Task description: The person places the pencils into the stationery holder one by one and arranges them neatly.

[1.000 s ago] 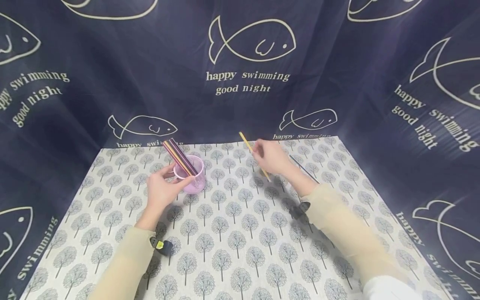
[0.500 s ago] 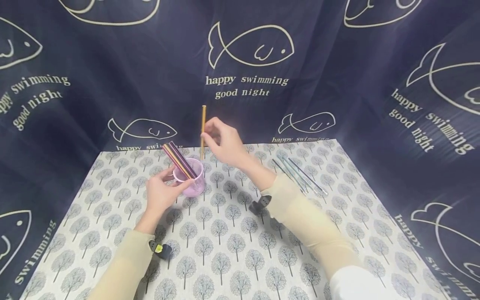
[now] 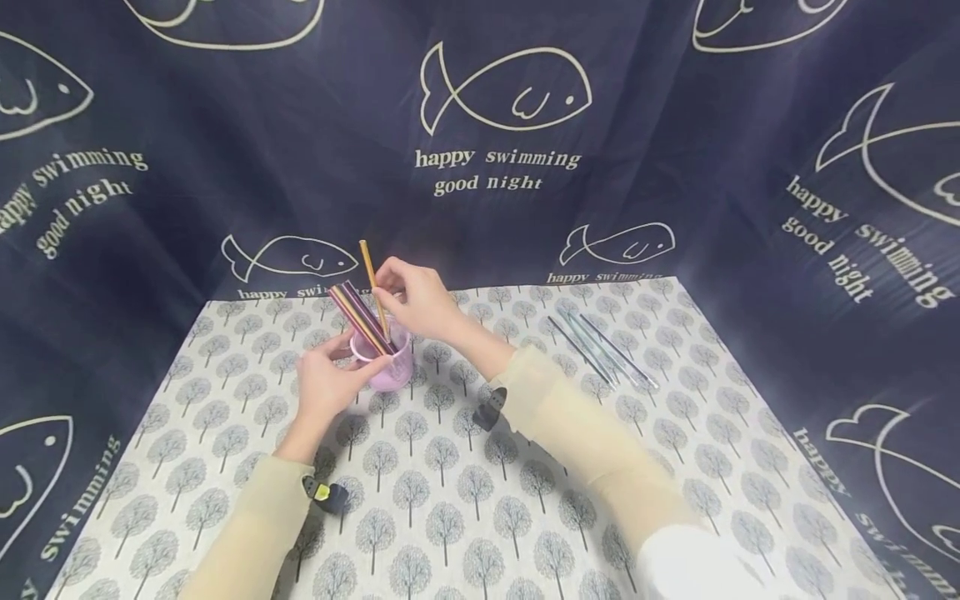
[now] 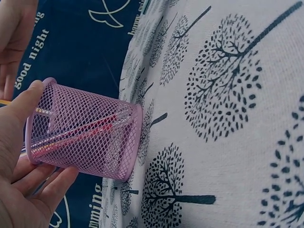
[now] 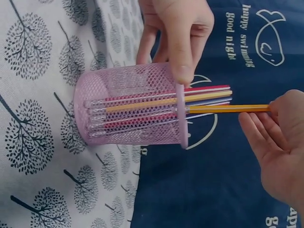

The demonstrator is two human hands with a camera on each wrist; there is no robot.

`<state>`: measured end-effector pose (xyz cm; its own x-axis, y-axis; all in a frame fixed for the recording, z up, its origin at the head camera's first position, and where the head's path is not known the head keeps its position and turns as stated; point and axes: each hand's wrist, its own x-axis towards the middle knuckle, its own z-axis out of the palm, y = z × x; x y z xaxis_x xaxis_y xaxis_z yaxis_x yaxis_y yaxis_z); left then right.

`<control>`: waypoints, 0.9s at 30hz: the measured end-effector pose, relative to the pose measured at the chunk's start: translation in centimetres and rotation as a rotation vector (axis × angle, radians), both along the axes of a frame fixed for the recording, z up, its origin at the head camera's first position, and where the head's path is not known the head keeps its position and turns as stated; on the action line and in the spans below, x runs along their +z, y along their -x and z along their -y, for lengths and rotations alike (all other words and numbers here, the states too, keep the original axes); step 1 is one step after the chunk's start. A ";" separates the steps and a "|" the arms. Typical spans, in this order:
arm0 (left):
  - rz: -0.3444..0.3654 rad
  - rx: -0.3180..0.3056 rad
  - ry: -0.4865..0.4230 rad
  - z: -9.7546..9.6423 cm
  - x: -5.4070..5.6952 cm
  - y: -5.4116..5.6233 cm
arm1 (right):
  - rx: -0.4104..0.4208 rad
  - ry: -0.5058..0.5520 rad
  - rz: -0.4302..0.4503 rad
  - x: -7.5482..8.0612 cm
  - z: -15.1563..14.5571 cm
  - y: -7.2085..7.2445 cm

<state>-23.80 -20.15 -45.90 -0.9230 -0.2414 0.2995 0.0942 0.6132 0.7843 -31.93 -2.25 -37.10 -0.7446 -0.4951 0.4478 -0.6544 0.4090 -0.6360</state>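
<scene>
A pink mesh pen cup (image 5: 130, 107) stands upright on the tree-print cloth. My left hand (image 3: 327, 379) holds it near the rim, thumb on one side and fingers on the other. Several slim pencils (image 3: 358, 317) in red, yellow and dark purple lean inside the cup, with silvery lower ends. Above the opening, my right hand (image 3: 416, 300) pinches a yellow pencil (image 5: 228, 109) between thumb and fingers. Its lower end is at the cup's mouth, just inside the rim in the right wrist view.
Several silvery-blue pencils (image 3: 603, 350) lie loosely together on the cloth (image 3: 480, 483) at the right. A dark blue fish-print curtain (image 3: 495, 225) hangs behind and at both sides of the table.
My right hand has carried the yellow pencil leftward from the right side of the cloth, turned it upright, then lowered it to the cup. My left hand has stayed on the cup.
</scene>
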 end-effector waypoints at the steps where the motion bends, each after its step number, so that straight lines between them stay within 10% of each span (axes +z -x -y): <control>1: -0.005 -0.001 0.000 0.0 0.0 0.0 | 0.004 -0.014 0.006 -0.1 0.1 0.1; 27: 0.008 -0.025 -0.026 0.3 -0.3 -0.1 | 0.002 -0.441 0.047 -2.5 1.9 1.1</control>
